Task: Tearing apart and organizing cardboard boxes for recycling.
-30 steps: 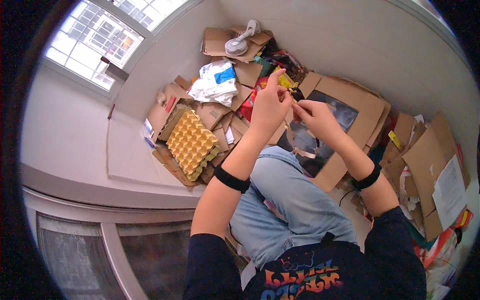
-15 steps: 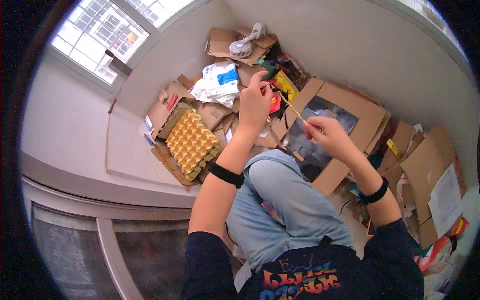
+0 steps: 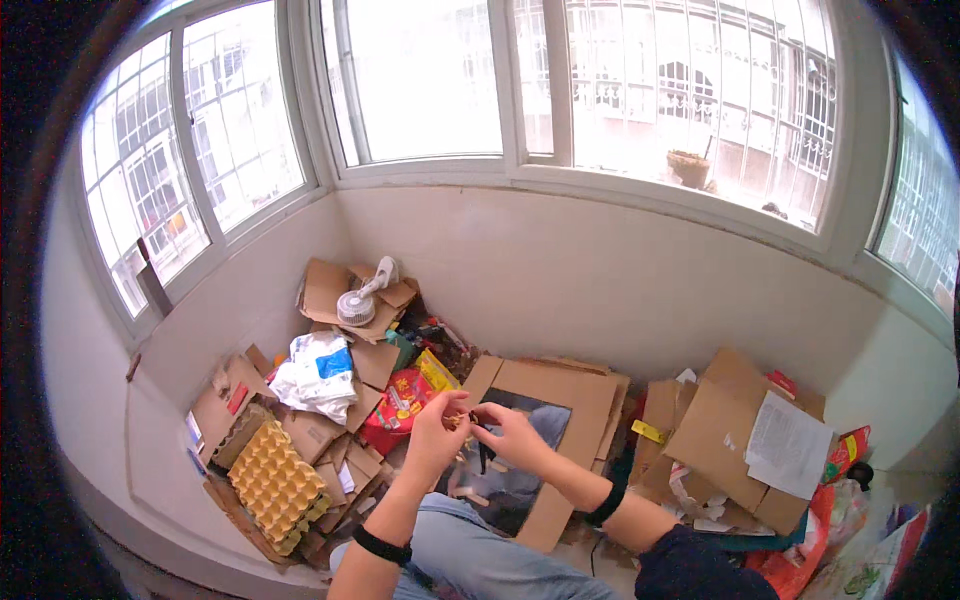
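My left hand [image 3: 437,435] and my right hand [image 3: 512,438] meet above my knees, fingers closed in pinches. A thin yellow cord [image 3: 455,422] is bunched at my left fingers, partly hidden by them. Something small and dark shows at the fingertips of both hands; its kind is too small to make out. Below them lies an opened cardboard box [image 3: 590,400] with a dark, shiny sheet [image 3: 545,418] inside its flaps. A red package [image 3: 398,405] rests just left of my left hand.
To the left are a yellow egg tray [image 3: 272,478], a white plastic bag [image 3: 315,378] and a white fan [image 3: 357,306] on piled cardboard. A cardboard box [image 3: 715,430] with a white paper sheet [image 3: 788,440] stands at right. Walls and windows enclose the corner.
My hands have come together, and the cord that was stretched between them is now bunched up. The view has tilted up, bringing in more of the windows.
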### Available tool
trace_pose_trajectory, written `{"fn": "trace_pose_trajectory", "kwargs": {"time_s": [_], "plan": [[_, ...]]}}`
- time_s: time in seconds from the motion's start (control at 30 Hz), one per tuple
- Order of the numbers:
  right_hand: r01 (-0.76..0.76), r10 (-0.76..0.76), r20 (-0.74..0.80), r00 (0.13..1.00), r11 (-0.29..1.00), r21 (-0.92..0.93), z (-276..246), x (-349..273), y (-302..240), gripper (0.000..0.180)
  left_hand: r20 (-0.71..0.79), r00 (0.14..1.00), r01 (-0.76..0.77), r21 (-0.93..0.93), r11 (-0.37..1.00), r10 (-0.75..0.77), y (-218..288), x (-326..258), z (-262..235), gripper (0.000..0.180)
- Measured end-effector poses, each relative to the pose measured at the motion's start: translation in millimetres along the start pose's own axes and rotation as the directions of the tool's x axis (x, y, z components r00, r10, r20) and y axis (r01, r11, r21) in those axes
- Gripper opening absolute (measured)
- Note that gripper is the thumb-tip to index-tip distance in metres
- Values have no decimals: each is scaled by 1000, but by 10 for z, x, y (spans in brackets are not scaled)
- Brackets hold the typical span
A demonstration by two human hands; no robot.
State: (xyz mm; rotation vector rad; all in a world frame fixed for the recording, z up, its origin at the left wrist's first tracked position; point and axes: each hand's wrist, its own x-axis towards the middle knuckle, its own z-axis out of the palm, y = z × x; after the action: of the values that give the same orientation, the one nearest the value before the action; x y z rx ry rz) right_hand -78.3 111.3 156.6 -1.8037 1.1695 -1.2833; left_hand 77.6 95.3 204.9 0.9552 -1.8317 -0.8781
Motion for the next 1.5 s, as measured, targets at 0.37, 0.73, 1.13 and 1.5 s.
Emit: {"fn": "trace_pose_trajectory", "kwargs": {"time_s": [0.37,0.73,1.13,1.5], "plan": [[3,-4,-72,997,1000,-14,56,46,-35,25,-71,994,-64,232,971,82,-36,-65,-63,35],[-111,119,-13,993,958,265,128,54,-2,24,-196,978,-18,225,974,64,-56,-68,-10,30],[-220,183,123,976,831,512,-30,-1,184,23,4,1000,-26,36,999,26,-12,-80,85,35],[-268,182,218,959,836,479,-187,-97,206,19,146,979,-160,126,979,141,-15,-145,114,33]]}}
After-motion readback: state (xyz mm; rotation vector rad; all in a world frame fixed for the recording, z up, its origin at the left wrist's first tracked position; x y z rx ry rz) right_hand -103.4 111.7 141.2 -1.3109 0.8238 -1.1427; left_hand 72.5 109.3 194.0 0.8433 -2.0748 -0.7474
